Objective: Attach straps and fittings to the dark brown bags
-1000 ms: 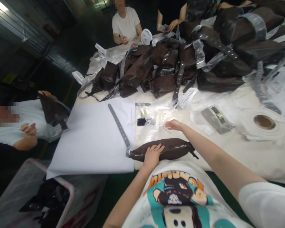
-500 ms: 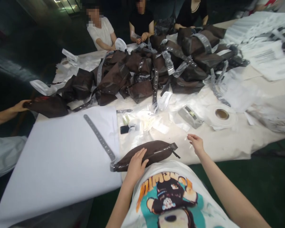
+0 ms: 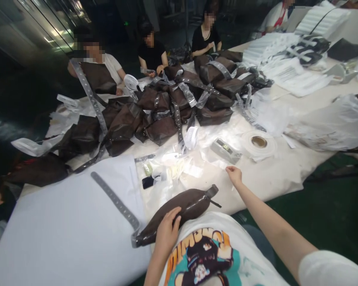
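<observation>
A brown waist bag (image 3: pixel 191 198), long and curved, lies in front of me at the table's near edge. My left hand (image 3: pixel 169 226) rests on it with fingers stretched out, its thumb apart. From the bag's left end runs a grey strap (image 3: pixel 116 200) with a row of metal eyelets, laid across the white sheet. A short dark zipper pull (image 3: pixel 215 203) hangs at the right end. To the right of the bag, my right hand (image 3: pixel 234 174) is raised with its fingertips pinched together. What they hold, if anything, is too small to make out. A grey boxy object (image 3: pixel 226 151) lies just beyond it.
A heap of brown bags (image 3: pixel 158 127) with wrapped straps covers the middle of the table. White handheld fans (image 3: pixel 191 137) lie around it. A roll of white material (image 3: pixel 258 143) stands at right, and a white sheet (image 3: pixel 62 222) at left. Several people sit across the table.
My view has shifted right and up. My right hand's fingers have drawn closer together. Across the table, a person now lifts a brown bag by the heap. My left hand stays on the waist bag.
</observation>
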Demonstrator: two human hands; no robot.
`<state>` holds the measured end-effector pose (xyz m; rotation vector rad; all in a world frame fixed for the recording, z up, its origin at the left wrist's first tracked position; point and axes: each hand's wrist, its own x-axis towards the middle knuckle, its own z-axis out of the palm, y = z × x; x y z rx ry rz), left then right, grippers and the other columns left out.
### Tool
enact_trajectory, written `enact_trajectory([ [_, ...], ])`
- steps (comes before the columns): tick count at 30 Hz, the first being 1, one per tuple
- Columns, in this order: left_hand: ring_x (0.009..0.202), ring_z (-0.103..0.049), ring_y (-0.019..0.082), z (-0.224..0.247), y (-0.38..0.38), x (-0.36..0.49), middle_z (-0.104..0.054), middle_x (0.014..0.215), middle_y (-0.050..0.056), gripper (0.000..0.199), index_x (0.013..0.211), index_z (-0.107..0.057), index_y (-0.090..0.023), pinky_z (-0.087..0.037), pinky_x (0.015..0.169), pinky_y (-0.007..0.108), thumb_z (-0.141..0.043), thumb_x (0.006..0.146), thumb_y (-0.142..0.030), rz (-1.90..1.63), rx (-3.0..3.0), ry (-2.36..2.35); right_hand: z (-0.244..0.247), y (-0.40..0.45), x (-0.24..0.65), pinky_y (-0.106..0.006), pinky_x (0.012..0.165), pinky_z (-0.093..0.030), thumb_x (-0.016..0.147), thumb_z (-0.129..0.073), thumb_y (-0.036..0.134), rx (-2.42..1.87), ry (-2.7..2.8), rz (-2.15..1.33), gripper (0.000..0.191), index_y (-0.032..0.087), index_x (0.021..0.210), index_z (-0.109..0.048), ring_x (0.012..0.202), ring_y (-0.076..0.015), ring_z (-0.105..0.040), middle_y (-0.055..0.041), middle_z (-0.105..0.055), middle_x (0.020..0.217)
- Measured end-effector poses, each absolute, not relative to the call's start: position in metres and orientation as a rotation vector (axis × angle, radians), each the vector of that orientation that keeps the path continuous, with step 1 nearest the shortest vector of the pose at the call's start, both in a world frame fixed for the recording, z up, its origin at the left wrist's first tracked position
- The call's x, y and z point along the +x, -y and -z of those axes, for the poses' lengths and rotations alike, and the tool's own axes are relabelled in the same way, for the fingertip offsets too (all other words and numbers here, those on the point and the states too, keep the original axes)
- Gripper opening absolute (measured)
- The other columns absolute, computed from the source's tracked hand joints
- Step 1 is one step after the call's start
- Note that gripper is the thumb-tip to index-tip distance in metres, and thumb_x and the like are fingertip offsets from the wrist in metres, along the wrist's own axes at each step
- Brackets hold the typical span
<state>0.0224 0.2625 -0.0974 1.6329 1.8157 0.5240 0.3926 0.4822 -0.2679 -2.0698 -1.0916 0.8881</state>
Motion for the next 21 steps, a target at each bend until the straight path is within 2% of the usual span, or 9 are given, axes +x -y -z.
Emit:
enact_trajectory([
  [7,0.116,-0.067,0.025,0.105,-0.262,0.022,-0.073,0.121,0.006,0.036,0.116,-0.072,-0.025,-0.053,0.105,0.046,-0.048,0.093,-0.039,-0.537,1.572,-1.824,0.261,-0.493,0.366,-0.034,0.083,-0.052,0.074,-0.061,0.033,-1.983,1.338,-0.971,0.019,0.020,0.081,-0.073,0.083,-0.0255,-0.070,-0.0078,-0.077,0.084],
  [16,0.115,-0.068,0.028,0.116,-0.273,0.018,-0.074,0.120,0.005,0.039,0.112,-0.074,-0.028,-0.049,0.107,0.052,-0.047,0.091,-0.046,-0.551,1.554,-1.836,0.261,-0.492,0.377,-0.031,0.077,-0.053,0.075,-0.062,0.032,-1.976,1.275,-0.894,0.015,0.022,0.077,-0.072,0.079,-0.0233,-0.070,-0.0049,-0.077,0.079],
  [18,0.115,-0.068,0.028,0.115,-0.275,0.017,-0.074,0.120,0.006,0.040,0.112,-0.074,-0.027,-0.052,0.105,0.051,-0.047,0.090,-0.047,-0.540,1.548,-1.841,0.256,-0.494,0.392,-0.032,0.081,-0.053,0.078,-0.059,0.034,-1.987,1.193,-0.803,0.021,0.020,0.084,-0.073,0.083,-0.0238,-0.070,-0.0068,-0.078,0.086],
  [21,0.114,-0.068,0.028,0.114,-0.277,0.015,-0.074,0.120,0.007,0.041,0.111,-0.075,-0.026,-0.053,0.103,0.048,-0.048,0.090,-0.049,-0.526,1.549,-1.835,0.243,-0.507,0.425,-0.034,0.089,-0.051,0.088,-0.047,0.039,-2.021,1.019,-0.597,0.040,0.013,0.107,-0.071,0.095,-0.0256,-0.069,-0.0149,-0.076,0.105],
])
